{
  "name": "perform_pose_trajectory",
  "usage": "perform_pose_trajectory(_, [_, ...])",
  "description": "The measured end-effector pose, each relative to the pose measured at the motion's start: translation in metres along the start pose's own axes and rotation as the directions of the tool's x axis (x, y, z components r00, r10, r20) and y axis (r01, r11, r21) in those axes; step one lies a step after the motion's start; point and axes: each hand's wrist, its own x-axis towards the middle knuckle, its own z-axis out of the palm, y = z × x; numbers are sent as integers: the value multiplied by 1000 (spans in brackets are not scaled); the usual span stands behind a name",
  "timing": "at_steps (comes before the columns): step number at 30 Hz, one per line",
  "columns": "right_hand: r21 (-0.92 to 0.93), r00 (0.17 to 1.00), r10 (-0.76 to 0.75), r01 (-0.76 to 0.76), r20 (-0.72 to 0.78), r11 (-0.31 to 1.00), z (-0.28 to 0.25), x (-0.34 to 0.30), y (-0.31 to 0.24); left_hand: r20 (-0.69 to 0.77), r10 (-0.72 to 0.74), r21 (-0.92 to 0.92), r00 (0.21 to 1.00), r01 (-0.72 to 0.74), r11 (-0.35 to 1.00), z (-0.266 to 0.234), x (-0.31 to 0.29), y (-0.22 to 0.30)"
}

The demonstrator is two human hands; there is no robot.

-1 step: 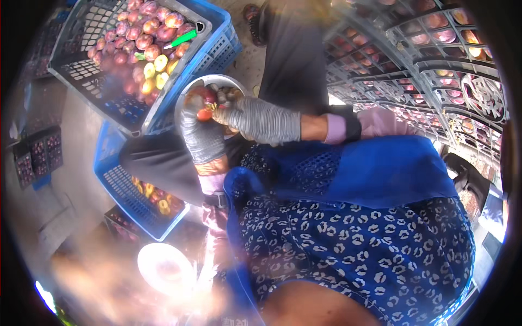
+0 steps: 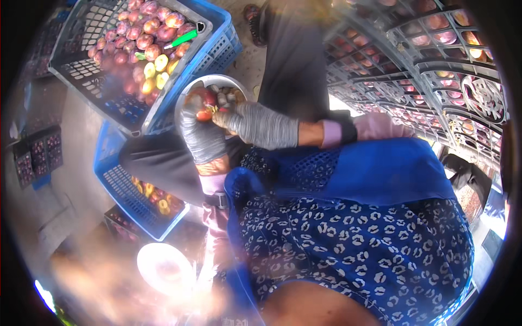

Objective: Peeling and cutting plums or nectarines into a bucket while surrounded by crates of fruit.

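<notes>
Both hands wear grey gloves or wraps and meet over a white bowl (image 2: 182, 96) between my legs. My left hand (image 2: 202, 133) is closed on a plum (image 2: 204, 114), of which a red and yellowish part shows. Closed fingers of my right hand (image 2: 251, 123) press against the same plum from the right; whether they hold a small tool is hidden. Darker round shapes show in the bowl behind the fingers, too unclear to name. At the upper left stands a grey crate (image 2: 98, 89) of plums (image 2: 144, 41), with several yellow-fleshed halves (image 2: 161, 62) and a green-handled knife (image 2: 184, 39) on top.
A blue crate (image 2: 133, 190) at the lower left holds cut plums (image 2: 163, 205). Dark stacked crates (image 2: 421, 68) full of plums rise at the right. A bright white round thing (image 2: 166, 267) lies at the lower left, beside a blurred glare.
My right hand and wrist have shifted very slightly. Both hands stay over the bowl, closed around the same plum.
</notes>
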Motion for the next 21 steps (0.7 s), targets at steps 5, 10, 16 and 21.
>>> perform_pose_trajectory(5, [-482, 906, -387, 265, -173, 835, 25, -3, 24, 36, -84, -117, 996, 88, 989, -1, -2, -1])
perform_pose_trajectory(10, [288, 837, 513, -548, 193, 786, -20, -5, -45, -79, -65, -115, 995, 56, 992, 5, -6, 10])
perform_pose_trajectory(16, [151, 989, 133, -142, 64, 978, 0, -10, -17, -54, 54, -24, 997, -55, 998, -11, 7, 0])
perform_pose_trajectory(21, [-259, 964, -142, 81, -226, 962, 22, -9, 25, -39, -151, -180, 988, 142, 973, -3, 6, -7])
